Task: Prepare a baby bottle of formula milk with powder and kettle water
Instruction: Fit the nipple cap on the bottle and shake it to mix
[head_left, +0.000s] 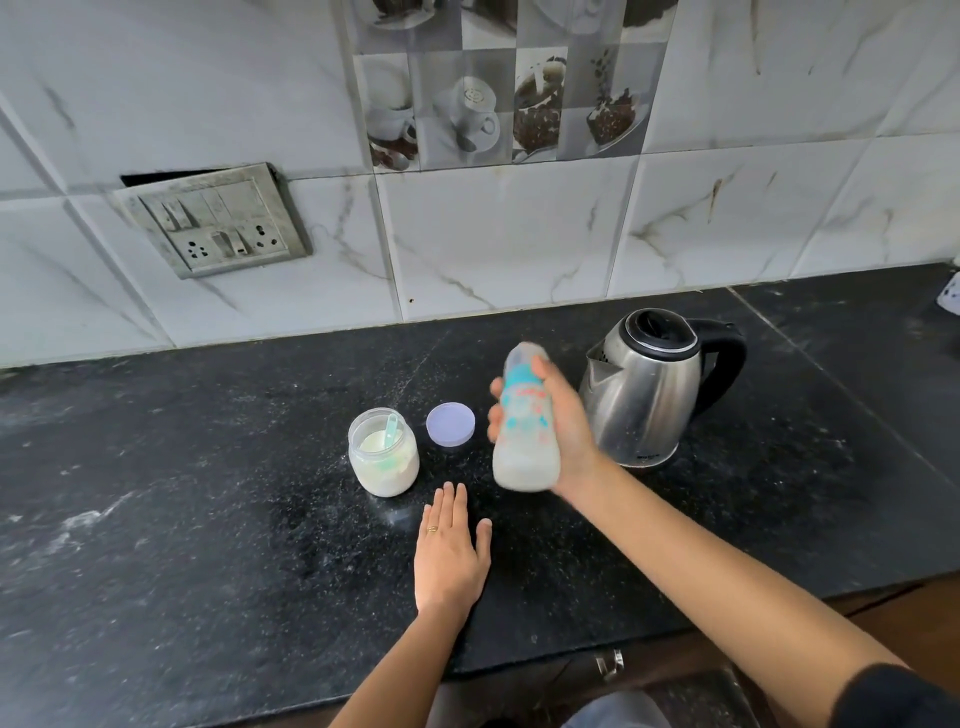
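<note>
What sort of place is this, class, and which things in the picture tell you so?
Most likely a home kitchen: a dark stone counter backed by tiles printed with coffee cups, an electric kettle standing on it, and a switch panel with sockets on the wall.

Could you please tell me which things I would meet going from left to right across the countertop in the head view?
Open powder jar → purple lid → baby bottle, gripped by the right hand → kettle. The left hand, nearer and in line with the lid, is left out.
</note>
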